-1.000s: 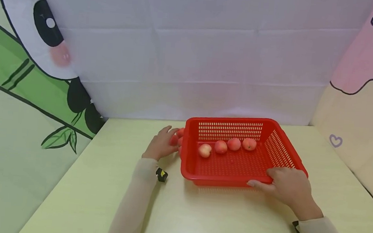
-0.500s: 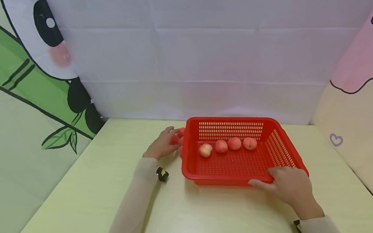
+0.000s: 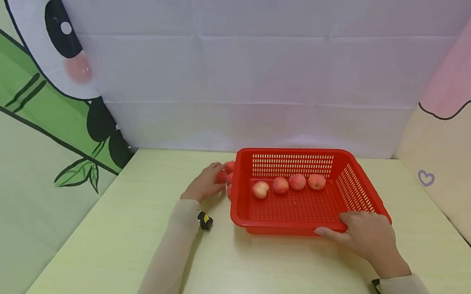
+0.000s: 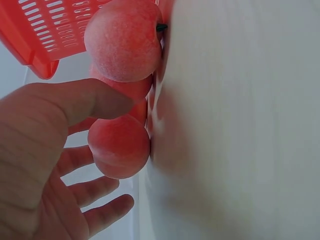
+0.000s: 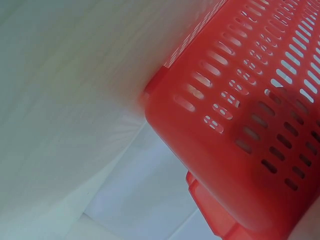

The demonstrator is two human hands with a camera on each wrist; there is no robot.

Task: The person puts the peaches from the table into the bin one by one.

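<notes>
So the right hand [image 3: 363, 235] is pinching the near right corner of a red basket [image 3: 292, 217], with the thumb lying along the near rim and most of the fingers being hidden past the edge. The right wrist view is mainly showing slotted red wall, with darker patches coming through the holes

The left hand [image 3: 205, 183] is a different story: that grip is spread, fingers fanning out on the far side of a red peach [image 4: 120, 155] and the thumb crossing the near side. I honestly can't tell if the thumb is touching it. Another peach [image 4: 122, 45] with a dark stem is sitting just beside, and more fruit is peeking out behind. This whole bunch is resting on the worktop [image 3: 258, 278], right by the basket's left side and partly hidden by it in the head view

Inside the basket, four peaches [image 3: 281, 185] are lying in a slanting row, the leftmost one looking paler. Both arms are wearing cream sleeves, and a small black gadget [image 3: 205, 220] is poking out at the left wrist. Behind it all, a pale creased cloth [image 3: 262, 75] is hanging, with cartoon prints showing at the sides
</notes>
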